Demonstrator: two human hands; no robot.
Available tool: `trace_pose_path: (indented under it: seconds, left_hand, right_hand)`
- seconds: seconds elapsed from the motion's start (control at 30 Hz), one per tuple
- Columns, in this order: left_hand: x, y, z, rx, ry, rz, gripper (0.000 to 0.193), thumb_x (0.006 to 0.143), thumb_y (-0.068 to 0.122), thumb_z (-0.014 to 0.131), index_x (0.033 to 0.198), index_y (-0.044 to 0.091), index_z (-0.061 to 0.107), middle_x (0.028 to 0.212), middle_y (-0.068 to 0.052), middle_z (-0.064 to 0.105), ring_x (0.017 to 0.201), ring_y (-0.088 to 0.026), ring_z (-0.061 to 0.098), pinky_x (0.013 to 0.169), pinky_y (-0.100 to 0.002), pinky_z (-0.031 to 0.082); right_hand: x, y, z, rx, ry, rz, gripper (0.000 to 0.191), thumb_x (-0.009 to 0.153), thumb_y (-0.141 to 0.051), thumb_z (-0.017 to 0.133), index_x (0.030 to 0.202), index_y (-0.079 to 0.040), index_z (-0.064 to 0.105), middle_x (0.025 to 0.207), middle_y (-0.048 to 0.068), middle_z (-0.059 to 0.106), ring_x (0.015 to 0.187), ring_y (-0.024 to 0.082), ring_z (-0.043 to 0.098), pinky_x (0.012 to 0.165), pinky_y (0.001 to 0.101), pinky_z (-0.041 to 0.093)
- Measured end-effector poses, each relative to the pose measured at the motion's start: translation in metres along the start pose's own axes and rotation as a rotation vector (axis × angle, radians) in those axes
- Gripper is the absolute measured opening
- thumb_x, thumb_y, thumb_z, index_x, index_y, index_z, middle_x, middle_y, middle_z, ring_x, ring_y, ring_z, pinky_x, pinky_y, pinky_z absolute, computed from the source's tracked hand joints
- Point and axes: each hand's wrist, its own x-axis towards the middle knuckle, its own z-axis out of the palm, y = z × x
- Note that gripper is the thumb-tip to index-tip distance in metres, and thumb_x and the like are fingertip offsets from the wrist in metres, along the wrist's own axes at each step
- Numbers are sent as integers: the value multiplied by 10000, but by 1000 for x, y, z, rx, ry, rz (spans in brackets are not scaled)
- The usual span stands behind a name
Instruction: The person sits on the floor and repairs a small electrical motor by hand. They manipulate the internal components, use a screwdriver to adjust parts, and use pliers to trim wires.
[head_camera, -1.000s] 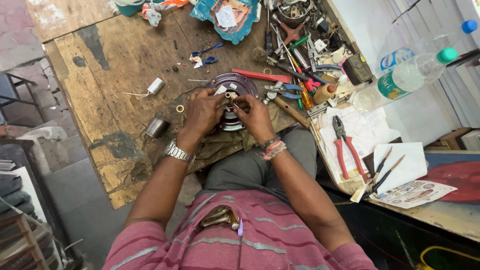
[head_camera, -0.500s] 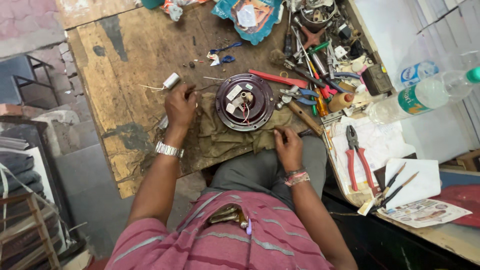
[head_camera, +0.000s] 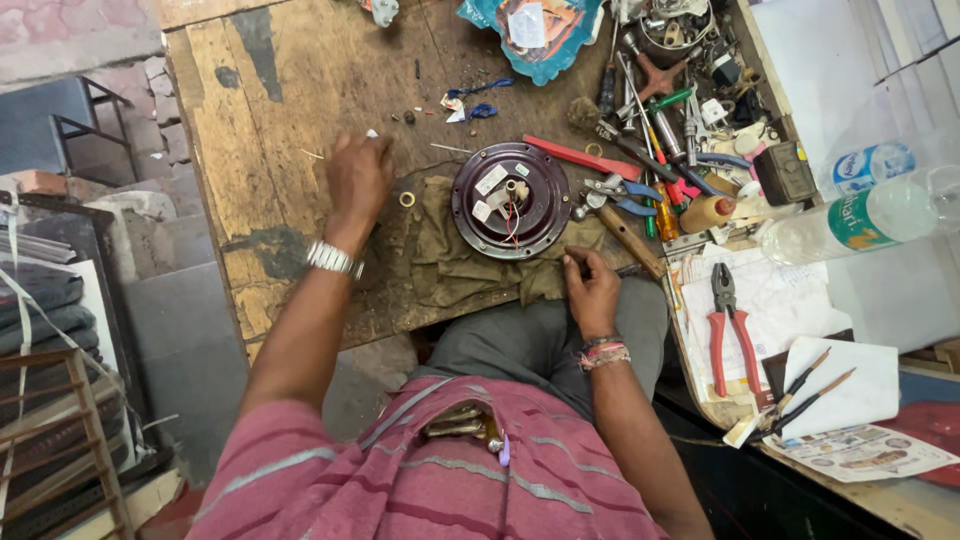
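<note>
The left hand (head_camera: 358, 178) is seen stretched out over the wooden surface (head_camera: 270, 90), fingers curled downward; whether anything is pinched cannot be told. A small brass ring (head_camera: 407, 199) lies just beside it, toward the round dark motor housing (head_camera: 511, 199). The right hand (head_camera: 590, 285) is rested on the olive cloth (head_camera: 450, 265) just below that housing, fingers loosely bent, nothing gripped. Blue-handled pliers (head_camera: 615, 192) lie above the right hand.

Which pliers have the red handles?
The big pliers lying on the white paper at the right. The other pliers, beside the round dark motor part, have blue handles.
</note>
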Motion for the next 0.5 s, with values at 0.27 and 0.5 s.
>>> trace_pose_path:
  seconds: [0.27, 0.5]
  left_hand:
    - [54, -5, 45, 300, 88, 228, 208, 938, 199, 601, 1007, 157, 792, 1088, -119, 720, 1237, -363, 550, 1107, -649, 287]
    - [24, 2, 40, 335, 119, 315, 219, 969, 137, 586, 1077, 105, 775, 1031, -82, 693, 1261, -325, 560, 1154, -646, 273]
  right_hand:
    - [-5, 1, -1, 16, 4, 4, 149, 947, -117, 730, 1078, -49, 749, 904, 105, 747, 733, 168, 689, 694, 303, 548]
    - [-7, 1, -2, -5, -9, -60, 159, 939, -104, 729, 1087, -49, 745, 995, 121, 749, 869, 231, 731, 751, 322, 564]
